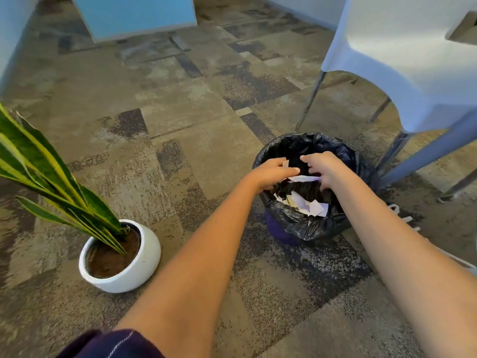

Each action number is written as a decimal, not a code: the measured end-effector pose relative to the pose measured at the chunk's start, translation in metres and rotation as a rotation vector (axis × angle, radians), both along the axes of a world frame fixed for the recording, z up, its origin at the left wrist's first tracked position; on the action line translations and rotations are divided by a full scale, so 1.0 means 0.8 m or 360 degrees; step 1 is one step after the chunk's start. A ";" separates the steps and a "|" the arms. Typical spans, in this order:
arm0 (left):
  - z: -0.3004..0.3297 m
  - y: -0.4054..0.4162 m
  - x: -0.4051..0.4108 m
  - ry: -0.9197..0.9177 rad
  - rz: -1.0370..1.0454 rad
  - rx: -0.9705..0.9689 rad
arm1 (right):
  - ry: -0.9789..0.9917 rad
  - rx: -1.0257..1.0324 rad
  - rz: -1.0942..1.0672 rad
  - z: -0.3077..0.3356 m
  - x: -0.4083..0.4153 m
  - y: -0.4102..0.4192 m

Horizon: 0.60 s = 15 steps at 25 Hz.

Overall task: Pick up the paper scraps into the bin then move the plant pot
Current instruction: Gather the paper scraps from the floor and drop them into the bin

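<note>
A round bin (pixel 304 226) lined with a black bag stands on the carpet at centre right. Several white paper scraps (pixel 308 206) lie inside it. Both my hands are over the bin's mouth. My left hand (pixel 272 173) has its fingers curled around a small scrap. My right hand (pixel 324 167) pinches a flat white paper scrap (pixel 303 178) that hangs between the two hands. At lower left sits a white round plant pot (pixel 143 264) with soil and long green-and-yellow leaves (pixel 49 171), apart from both hands.
A white plastic chair (pixel 402 55) with metal legs stands just right of and behind the bin. A light blue panel (pixel 139 16) rises at the top left. Patterned brown carpet (pixel 196 120) spreads between pot and bin.
</note>
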<state>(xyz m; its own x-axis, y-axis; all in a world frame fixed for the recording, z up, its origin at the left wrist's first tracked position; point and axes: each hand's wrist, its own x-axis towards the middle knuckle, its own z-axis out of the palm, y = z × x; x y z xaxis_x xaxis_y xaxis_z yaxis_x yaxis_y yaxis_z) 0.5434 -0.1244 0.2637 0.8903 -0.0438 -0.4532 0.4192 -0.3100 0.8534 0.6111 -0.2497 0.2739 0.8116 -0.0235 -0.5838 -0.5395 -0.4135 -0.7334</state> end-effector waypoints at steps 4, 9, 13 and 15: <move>0.006 0.038 -0.008 -0.0236 0.0044 0.0055 | -0.0584 -0.0071 -0.0185 -0.010 -0.015 0.024; -0.027 0.096 -0.047 -0.0538 0.0571 0.0081 | -0.1400 0.0042 -0.0041 -0.006 -0.075 0.082; -0.113 0.155 -0.127 -0.0412 0.0539 0.0465 | -0.1717 0.0081 0.0323 -0.049 -0.137 0.134; -0.162 0.179 -0.180 -0.0231 0.0166 0.0818 | -0.1676 0.0067 0.0544 -0.091 -0.165 0.150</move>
